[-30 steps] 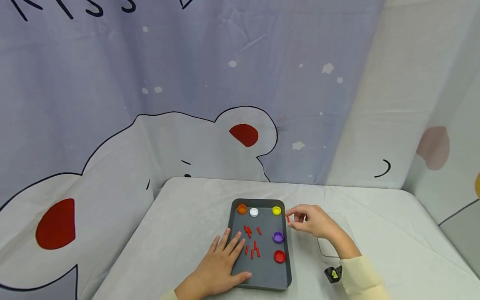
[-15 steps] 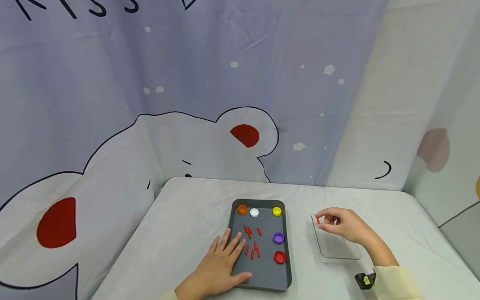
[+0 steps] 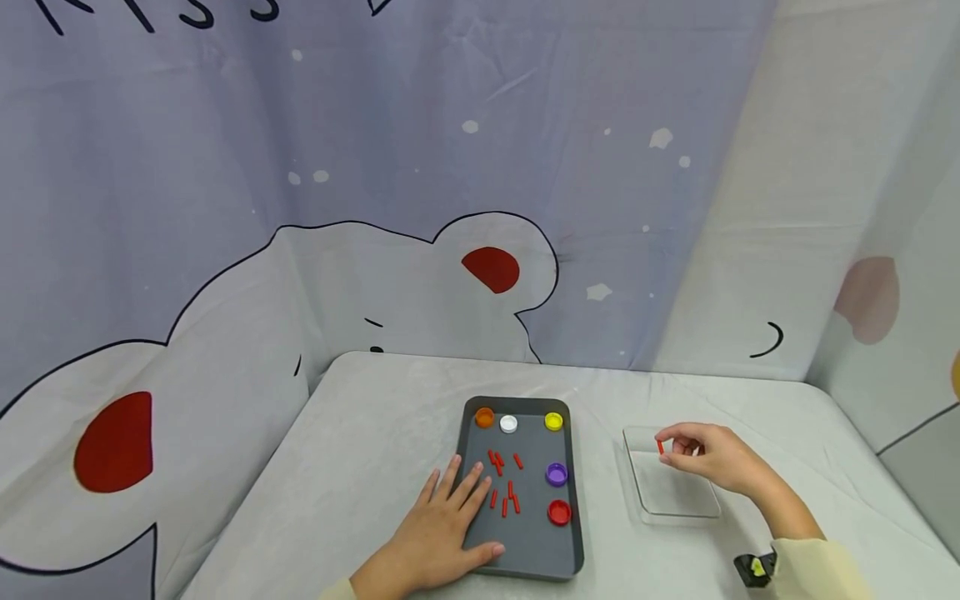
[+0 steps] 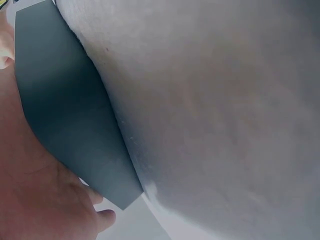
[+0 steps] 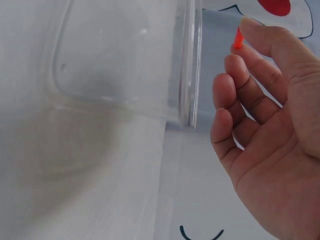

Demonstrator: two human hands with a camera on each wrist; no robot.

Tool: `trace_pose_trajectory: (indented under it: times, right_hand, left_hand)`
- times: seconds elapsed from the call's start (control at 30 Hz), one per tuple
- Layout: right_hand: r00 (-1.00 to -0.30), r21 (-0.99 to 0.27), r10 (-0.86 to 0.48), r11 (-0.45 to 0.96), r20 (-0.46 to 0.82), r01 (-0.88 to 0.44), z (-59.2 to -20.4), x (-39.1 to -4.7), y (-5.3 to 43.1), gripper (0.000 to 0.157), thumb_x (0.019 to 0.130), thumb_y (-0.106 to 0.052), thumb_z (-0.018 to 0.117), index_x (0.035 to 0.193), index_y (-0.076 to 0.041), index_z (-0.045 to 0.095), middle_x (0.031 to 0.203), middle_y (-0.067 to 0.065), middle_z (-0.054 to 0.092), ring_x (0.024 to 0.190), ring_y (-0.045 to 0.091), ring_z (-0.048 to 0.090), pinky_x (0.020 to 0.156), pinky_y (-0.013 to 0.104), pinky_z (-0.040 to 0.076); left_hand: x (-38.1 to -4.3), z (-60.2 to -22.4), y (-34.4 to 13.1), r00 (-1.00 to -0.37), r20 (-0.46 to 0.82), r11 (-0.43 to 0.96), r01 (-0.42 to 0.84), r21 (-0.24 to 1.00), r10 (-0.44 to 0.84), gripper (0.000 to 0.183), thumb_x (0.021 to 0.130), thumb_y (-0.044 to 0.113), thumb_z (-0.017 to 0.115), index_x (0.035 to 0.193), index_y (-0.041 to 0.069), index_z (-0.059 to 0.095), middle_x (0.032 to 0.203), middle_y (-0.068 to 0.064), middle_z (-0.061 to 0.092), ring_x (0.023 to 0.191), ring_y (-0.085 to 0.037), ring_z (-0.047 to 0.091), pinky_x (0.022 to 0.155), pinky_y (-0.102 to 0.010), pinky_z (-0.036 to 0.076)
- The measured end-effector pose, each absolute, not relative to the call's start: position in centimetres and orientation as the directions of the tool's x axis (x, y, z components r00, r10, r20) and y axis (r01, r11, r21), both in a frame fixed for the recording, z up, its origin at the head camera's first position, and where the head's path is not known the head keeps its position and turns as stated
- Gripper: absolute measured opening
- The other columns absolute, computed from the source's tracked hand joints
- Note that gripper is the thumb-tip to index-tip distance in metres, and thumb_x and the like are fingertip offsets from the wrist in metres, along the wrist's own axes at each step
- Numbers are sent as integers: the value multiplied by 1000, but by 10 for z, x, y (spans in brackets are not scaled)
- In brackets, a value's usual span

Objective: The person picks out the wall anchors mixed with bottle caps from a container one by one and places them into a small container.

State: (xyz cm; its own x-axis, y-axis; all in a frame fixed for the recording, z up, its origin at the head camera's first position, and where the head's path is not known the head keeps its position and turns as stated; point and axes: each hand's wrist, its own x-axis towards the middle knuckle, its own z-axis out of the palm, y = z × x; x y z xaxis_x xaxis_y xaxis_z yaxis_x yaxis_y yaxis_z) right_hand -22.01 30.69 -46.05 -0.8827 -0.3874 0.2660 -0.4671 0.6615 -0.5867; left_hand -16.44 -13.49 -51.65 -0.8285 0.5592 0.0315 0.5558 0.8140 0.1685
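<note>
Between thumb and forefinger my right hand pinches a small red stick, held upright above a clear plastic box. The other fingers of that hand curl loosely in the right wrist view. Fingers spread, my left hand rests over the left edge of a dark grey tray. Several red sticks lie scattered in the tray's middle. Around them sit small round caps: orange, white, yellow, purple and red.
A white cloth covers the table. A printed curtain hangs along its back edge. Close to the right sleeve is a small black device, the wrist camera's housing by its place. The left wrist view is mostly a blurred pale surface.
With the red stick pinched, my right hand has gone from beside the tray's right edge rightward to over the clear box. The left hand has stayed put on the tray.
</note>
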Motion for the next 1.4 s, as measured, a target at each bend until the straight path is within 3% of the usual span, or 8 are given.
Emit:
trace_pose_trajectory:
  times: [0.63,1.17,1.4]
  right_hand:
    - [-898,-593,-380,678,222,-434,-457,-221,312,25,89,-17,78,111,-5,73,78,-15,59,70,0,54,62,23,45]
    - [-849,-624,-514,624,125,-470,-449,-244,243,27,92,-20,76,116,-8,73,81,-10,60,72,4,53,62,23,47]
    - [-817,-639,-560,579,139,-506,-452,-250,217,27,91,-13,76,116,-4,72,82,-8,60,74,4,54,62,23,48]
  left_hand:
    - [-164,-519,-135,-822,71,811,568,140,564,89,94,77,39,157,15,40,165,-6,32,154,-41,17,118,-64,21]
    - [-163,-512,-133,-832,31,819,552,156,554,88,94,76,39,159,16,37,167,-6,28,155,-39,12,120,-61,18]
    - [-163,-512,-134,-829,29,816,555,162,558,88,95,76,39,158,16,37,166,-6,29,155,-39,12,120,-62,18]
